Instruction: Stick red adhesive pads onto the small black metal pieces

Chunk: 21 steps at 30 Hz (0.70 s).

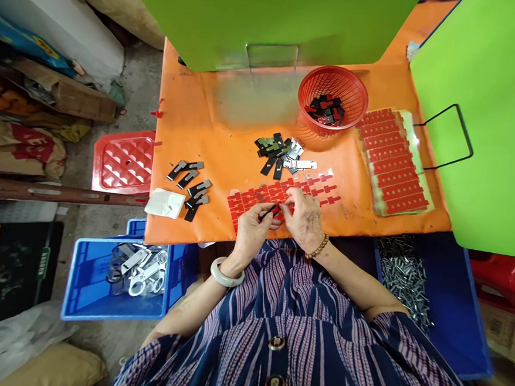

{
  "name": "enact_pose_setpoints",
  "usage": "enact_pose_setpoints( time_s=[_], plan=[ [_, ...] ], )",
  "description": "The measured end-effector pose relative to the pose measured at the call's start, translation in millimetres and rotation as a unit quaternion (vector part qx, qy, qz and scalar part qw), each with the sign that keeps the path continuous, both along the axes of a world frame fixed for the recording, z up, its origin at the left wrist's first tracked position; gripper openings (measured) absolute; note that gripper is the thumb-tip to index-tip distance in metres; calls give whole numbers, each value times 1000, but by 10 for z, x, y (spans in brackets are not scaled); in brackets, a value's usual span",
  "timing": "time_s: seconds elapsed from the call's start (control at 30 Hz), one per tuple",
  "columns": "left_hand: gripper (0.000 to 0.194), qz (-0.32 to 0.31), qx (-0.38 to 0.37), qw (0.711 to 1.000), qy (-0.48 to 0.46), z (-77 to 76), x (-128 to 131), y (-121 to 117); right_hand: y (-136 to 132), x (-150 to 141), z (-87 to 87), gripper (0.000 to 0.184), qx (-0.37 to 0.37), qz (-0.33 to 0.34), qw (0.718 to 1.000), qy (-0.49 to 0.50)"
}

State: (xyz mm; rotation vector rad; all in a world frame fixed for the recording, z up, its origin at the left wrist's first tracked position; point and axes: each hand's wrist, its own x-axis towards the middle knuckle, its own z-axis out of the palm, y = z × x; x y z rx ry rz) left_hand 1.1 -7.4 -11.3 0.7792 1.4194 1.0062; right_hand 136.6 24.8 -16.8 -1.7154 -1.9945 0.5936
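My left hand [255, 223] pinches a small black flat piece [268, 212] near the table's front edge. Close beside it, the fingers of my right hand [303, 217] are pressed together at the end of that piece, with a bit of red at the fingertips; what exactly they grip is too small to make out. Beneath and behind both hands lie rows of red die-cut stickers [248, 196]. Just beyond them is a pile of black and silvery flat pieces [280, 150]. Several more black pieces [188, 179] are scattered to the left.
A red plastic basket [335, 75] holds black and red pieces. Right of it lie sheets of red stickers [394, 161]. White paper [165, 203] rests at the left edge. Green boards [270, 17] border the orange table [193, 106]. Blue bins [115, 306] with metal parts flank me.
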Motion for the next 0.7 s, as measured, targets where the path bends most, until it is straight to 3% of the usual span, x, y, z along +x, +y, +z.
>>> enact_pose_setpoints(
  time_s=[0.1,0.2,0.37,0.53,0.7],
  plan=[
    [27,4,-36,998,-58,13,-60,13,76,113,-46,22,-9,-16,1000,12],
    [29,-8,-81,990,-113,56,-108,30,148,224,-73,12,-40,2,992,120],
    [25,-7,-124,980,-157,115,-118,52,175,247,-49,28,-196,58,941,271],
    [20,-8,-138,976,-170,112,-124,60,156,192,-61,22,-246,91,911,320],
    [20,-9,-133,976,-174,110,-120,59,141,163,-57,17,-272,67,892,355]
  ],
)
